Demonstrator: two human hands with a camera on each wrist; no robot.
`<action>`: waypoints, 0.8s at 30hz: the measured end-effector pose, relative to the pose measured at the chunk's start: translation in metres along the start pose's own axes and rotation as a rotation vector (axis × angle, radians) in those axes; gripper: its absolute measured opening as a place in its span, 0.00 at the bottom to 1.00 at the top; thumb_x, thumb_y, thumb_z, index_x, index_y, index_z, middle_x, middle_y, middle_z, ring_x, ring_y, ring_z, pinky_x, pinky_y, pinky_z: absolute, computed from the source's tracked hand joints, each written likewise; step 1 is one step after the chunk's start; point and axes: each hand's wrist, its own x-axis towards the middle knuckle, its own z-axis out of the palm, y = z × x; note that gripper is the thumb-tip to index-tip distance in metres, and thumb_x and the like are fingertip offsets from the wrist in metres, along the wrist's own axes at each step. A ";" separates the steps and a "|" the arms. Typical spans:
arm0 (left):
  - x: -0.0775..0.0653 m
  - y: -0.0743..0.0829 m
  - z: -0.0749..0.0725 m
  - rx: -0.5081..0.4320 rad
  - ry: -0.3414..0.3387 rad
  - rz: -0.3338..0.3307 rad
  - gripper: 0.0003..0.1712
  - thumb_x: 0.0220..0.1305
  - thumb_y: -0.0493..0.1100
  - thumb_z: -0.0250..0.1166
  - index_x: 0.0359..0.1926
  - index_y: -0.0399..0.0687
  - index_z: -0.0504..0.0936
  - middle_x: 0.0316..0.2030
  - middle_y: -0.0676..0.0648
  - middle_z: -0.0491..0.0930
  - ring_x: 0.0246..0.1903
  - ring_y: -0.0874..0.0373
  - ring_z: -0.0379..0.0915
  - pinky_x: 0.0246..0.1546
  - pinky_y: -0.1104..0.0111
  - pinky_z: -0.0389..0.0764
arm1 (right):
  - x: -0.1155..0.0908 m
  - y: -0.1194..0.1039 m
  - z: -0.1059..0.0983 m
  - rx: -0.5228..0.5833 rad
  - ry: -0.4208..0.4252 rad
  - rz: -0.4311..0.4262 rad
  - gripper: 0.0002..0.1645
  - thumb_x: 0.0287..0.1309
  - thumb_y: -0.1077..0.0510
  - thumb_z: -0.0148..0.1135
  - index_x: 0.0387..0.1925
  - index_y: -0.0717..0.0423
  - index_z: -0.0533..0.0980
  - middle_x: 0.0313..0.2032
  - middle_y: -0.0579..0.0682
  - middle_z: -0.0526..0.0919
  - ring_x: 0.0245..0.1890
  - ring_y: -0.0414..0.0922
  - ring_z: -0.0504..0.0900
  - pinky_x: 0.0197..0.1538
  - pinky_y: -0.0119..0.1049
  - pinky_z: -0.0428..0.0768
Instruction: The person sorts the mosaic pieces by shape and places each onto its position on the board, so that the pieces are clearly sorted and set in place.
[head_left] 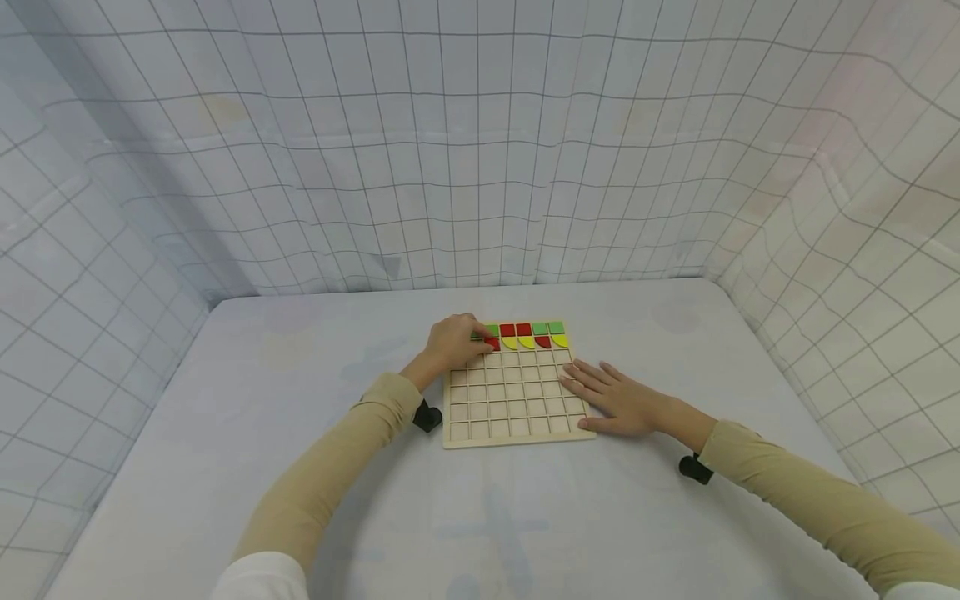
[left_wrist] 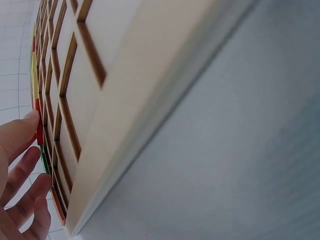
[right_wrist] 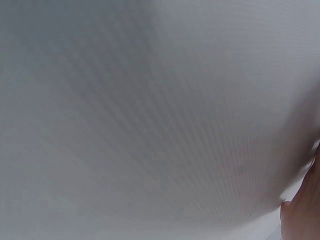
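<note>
A square wooden grid board (head_left: 519, 442) lies flat on the table. Its far row holds green and red square tiles. Below that row are yellow quarter-round shapes, some with red beside them. At the board's far left corner, my left hand (head_left: 452, 342) has thumb and forefinger about a red tile (head_left: 492, 343) in the second row. The left wrist view has the thumb (left_wrist: 20, 131) against the red tile (left_wrist: 39, 122), the other fingers bent below, near a green tile (left_wrist: 45, 159). My right hand (head_left: 618, 402) lies spread, fingertips over the board's right edge; only part of it shows in the right wrist view.
The white-covered table (head_left: 480, 517) extends around the board. Grid-patterned white curtains (head_left: 480, 167) hang behind it and on both sides. A small black device (head_left: 427, 416) sits at the left wrist, another black device (head_left: 696, 468) at the right.
</note>
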 end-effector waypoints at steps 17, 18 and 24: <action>-0.001 0.004 0.000 -0.025 -0.011 0.006 0.13 0.61 0.51 0.66 0.44 0.54 0.88 0.45 0.49 0.83 0.46 0.53 0.80 0.42 0.60 0.81 | -0.001 -0.003 -0.004 0.012 -0.014 0.008 0.46 0.68 0.32 0.39 0.76 0.48 0.40 0.77 0.50 0.38 0.77 0.52 0.37 0.73 0.59 0.43; -0.002 0.005 0.000 -0.026 -0.010 0.004 0.13 0.61 0.51 0.66 0.45 0.53 0.88 0.45 0.49 0.84 0.46 0.53 0.80 0.43 0.60 0.81 | -0.001 -0.003 -0.004 0.016 -0.012 0.007 0.46 0.68 0.32 0.39 0.76 0.49 0.40 0.77 0.50 0.38 0.77 0.52 0.37 0.73 0.59 0.43; -0.007 0.007 -0.003 -0.016 -0.017 -0.009 0.15 0.62 0.51 0.66 0.47 0.53 0.87 0.49 0.48 0.84 0.50 0.52 0.79 0.44 0.59 0.81 | -0.002 -0.003 -0.004 0.016 -0.003 0.003 0.46 0.68 0.32 0.39 0.76 0.49 0.40 0.77 0.50 0.39 0.77 0.52 0.38 0.73 0.59 0.44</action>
